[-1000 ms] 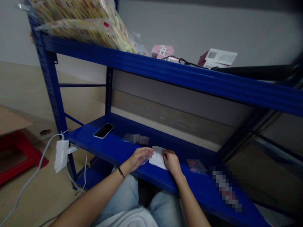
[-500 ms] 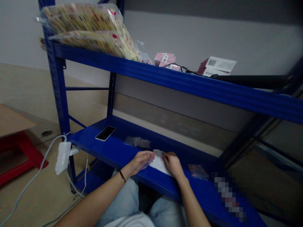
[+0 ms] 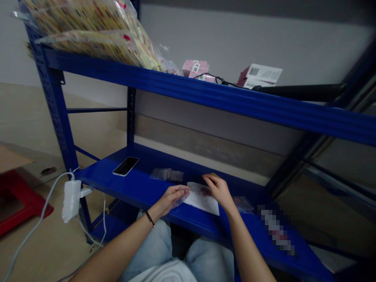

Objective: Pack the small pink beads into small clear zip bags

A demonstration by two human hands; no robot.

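Observation:
My left hand (image 3: 174, 198) is closed around a clear plastic bag (image 3: 179, 200) with small pinkish-red bits in it, at the left edge of a white paper sheet (image 3: 199, 203). Small reddish pieces or a print (image 3: 205, 191) show on the sheet; which of these I cannot tell. Just above its right side is my right hand (image 3: 217, 190), fingers bent and drawn together; anything between them is too small to make out. Beyond the left hand lies a row of small clear bags (image 3: 168, 174). Partly behind my right forearm rests another clear bag (image 3: 243, 204) with reddish contents.
A phone (image 3: 126, 166) lies at the left of the blue shelf (image 3: 147, 188). The upper beam (image 3: 176, 88) crosses above my hands. On the upper level are bagged yellowish packs (image 3: 88, 39), pink boxes (image 3: 195, 69) and a black bar (image 3: 302, 92). A white power strip (image 3: 71, 200) hangs at the left post.
My right hand has lifted off the paper, up and away, and more of the sheet with its reddish patch shows. My left hand still holds the bag. The camera view has shifted slightly.

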